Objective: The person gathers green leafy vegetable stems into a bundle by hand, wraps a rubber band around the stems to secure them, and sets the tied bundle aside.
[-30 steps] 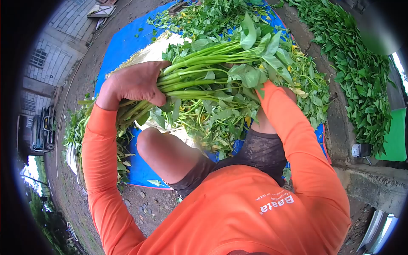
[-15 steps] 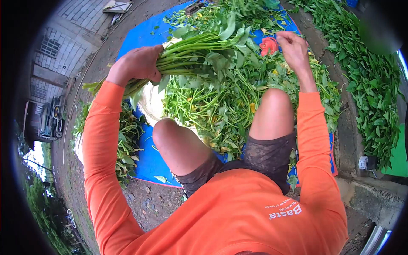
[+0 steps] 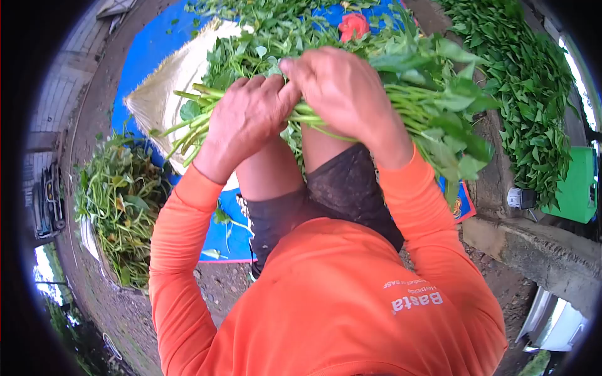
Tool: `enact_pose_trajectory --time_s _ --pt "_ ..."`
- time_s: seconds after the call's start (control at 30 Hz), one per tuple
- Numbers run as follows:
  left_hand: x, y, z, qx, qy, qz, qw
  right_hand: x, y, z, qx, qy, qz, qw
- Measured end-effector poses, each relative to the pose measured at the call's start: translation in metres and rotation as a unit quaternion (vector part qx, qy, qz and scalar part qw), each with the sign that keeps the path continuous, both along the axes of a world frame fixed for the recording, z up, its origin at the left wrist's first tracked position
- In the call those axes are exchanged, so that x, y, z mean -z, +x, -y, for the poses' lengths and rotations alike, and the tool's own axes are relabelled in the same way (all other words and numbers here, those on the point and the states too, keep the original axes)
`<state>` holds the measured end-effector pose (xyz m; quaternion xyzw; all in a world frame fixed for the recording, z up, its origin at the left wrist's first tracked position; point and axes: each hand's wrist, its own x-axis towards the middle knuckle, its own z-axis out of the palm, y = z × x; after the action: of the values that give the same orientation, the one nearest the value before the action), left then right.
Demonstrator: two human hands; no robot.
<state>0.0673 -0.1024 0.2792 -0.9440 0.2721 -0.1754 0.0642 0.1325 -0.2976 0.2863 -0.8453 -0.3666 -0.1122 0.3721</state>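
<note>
Where the left hand [image 3: 251,119] curls round the stalks, its fingers are closed on a leafy bundle [image 3: 407,100], which lies at twelve o'clock, raised over the person's thighs. Against it, thumb side close to the left hand's knuckles, the right hand [image 3: 345,91] lies across the same bundle; its fingers are largely hidden, so how tightly it grips cannot be told. Stem ends [image 3: 197,119] poke out towards ten o'clock, fanned and uneven, while the leaves spill towards two.

Holding this well, I judge, means a snug but gentle left fist, since fresh stalks like these probably bruise under a hard squeeze. Two hands set side by side should stop the stems sliding past one another, and a level bundle would spare the heavy leafy end from drooping.

Beneath and beyond, a blue sheet [image 3: 141,75] covers the ground, with a pale sack [image 3: 175,81] on it at ten o'clock, loose greens [image 3: 269,31] near twelve and a red object [image 3: 354,26] between twelve and one. At nine sits a heap of greens [image 3: 125,219], and at two a long bank of leaves [image 3: 520,106]. A concrete ledge [image 3: 533,250] runs past four, and stony soil [image 3: 226,279] shows at seven
</note>
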Motion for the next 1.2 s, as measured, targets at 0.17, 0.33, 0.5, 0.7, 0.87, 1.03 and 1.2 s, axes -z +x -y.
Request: enact_pose_trajectory --time_s 0.17,0.33,0.5,0.7,0.87,1.03,1.2 --pt "0.076 -0.07 0.0 -0.069 -0.007 -0.072 0.995 0.092 -0.061 -0.003 -0.002 -0.019 -0.002 1.0" --pt "0.098 -0.099 0.018 -0.163 -0.049 -0.075 0.983 0.109 -0.082 -0.003 -0.022 -0.018 -0.025 0.999" --pt "0.086 -0.131 0.026 -0.196 -0.157 -0.15 0.956 0.094 -0.084 0.012 -0.106 -0.118 -0.059 0.986" --pt "0.025 -0.142 0.006 -0.31 -0.366 -0.116 0.87 0.084 -0.107 0.022 -0.107 -0.145 -0.084 0.98" --pt "0.015 -0.136 -0.012 -0.423 -0.149 -0.211 0.868 0.076 -0.117 0.026 -0.111 -0.148 -0.093 0.978" --pt "0.046 -0.123 -0.009 -0.305 -0.096 -0.13 0.938 0.075 -0.119 0.033 -0.123 -0.147 -0.09 0.977" --pt "0.058 -0.116 -0.012 -0.242 -0.15 -0.222 0.932 0.069 -0.123 0.039 -0.135 -0.145 -0.127 0.972"
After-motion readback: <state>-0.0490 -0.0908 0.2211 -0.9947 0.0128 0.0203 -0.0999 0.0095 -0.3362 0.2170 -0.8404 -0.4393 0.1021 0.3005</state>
